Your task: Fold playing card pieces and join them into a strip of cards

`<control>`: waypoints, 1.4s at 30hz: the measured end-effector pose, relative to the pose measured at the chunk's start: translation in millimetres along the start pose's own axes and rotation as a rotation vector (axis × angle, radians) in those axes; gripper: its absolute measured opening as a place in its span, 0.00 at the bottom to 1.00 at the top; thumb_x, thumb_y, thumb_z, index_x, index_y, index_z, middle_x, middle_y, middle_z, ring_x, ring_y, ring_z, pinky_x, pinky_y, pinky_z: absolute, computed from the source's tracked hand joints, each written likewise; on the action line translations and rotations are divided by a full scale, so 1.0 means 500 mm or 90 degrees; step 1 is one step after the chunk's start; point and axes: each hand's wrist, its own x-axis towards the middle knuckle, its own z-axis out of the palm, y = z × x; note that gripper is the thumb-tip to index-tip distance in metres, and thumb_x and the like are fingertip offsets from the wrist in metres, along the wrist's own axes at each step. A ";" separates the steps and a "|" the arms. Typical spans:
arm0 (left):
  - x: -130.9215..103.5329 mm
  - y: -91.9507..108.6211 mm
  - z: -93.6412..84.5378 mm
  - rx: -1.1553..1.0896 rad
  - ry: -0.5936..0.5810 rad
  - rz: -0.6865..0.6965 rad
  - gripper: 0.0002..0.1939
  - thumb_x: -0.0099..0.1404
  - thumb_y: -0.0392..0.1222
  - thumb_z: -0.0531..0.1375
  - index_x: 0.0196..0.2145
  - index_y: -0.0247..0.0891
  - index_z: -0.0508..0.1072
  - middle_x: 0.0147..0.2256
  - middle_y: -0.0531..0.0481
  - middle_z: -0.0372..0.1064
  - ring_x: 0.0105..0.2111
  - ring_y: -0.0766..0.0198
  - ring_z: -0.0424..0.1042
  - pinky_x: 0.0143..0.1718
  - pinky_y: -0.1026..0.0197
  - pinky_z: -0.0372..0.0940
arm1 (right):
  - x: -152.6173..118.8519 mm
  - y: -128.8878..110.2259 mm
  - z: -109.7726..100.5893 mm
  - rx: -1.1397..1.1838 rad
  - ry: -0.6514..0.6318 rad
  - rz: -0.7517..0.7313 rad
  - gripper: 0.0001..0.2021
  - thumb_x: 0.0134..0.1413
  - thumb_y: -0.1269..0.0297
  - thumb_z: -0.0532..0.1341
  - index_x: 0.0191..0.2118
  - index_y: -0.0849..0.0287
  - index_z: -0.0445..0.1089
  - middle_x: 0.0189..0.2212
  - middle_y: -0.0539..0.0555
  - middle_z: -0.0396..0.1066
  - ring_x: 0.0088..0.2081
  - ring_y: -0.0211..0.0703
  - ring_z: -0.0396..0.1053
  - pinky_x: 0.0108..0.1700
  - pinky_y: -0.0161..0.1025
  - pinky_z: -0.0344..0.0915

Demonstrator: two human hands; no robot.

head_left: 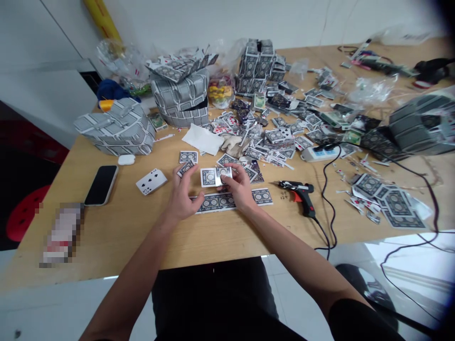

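My right hand (240, 187) pinches a pair of patterned playing cards (209, 177) between thumb and fingers, a little above the table. A small patterned playing card (186, 167) sits tilted at the fingers of my left hand (182, 195), with the thumb held apart. Below both hands lies a long strip of joined playing cards (216, 202), partly covered by them. Another card (188, 157) rests face down just beyond my left hand. To the left is a face-up stack of playing cards (151, 182), with spades on top.
A glue gun (301, 195) lies to the right, its cord running off the front edge. Beside it stands a power strip (322, 152). Boxes woven from cards (181, 94) stand behind, near heaps of loose cards (277, 137). A phone (101, 185) lies at left.
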 end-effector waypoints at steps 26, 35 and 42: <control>0.007 -0.029 -0.010 0.084 0.152 0.117 0.14 0.73 0.30 0.62 0.46 0.47 0.84 0.46 0.49 0.78 0.46 0.60 0.77 0.48 0.53 0.73 | -0.001 -0.022 0.001 0.008 -0.067 0.135 0.26 0.42 0.55 0.81 0.48 0.55 0.79 0.28 0.47 0.78 0.24 0.41 0.78 0.27 0.36 0.76; 0.009 -0.037 -0.018 0.093 0.186 0.094 0.14 0.74 0.31 0.61 0.44 0.48 0.84 0.46 0.49 0.77 0.47 0.59 0.77 0.49 0.52 0.74 | 0.002 -0.019 -0.005 0.012 -0.051 0.106 0.33 0.43 0.53 0.81 0.55 0.53 0.74 0.28 0.44 0.77 0.26 0.41 0.79 0.27 0.36 0.76; 0.010 -0.040 -0.018 0.082 0.204 0.108 0.15 0.73 0.29 0.61 0.45 0.47 0.84 0.47 0.49 0.76 0.47 0.59 0.77 0.49 0.53 0.74 | 0.003 -0.018 -0.006 0.016 -0.054 0.111 0.30 0.42 0.52 0.81 0.51 0.54 0.76 0.33 0.47 0.80 0.27 0.40 0.77 0.27 0.37 0.76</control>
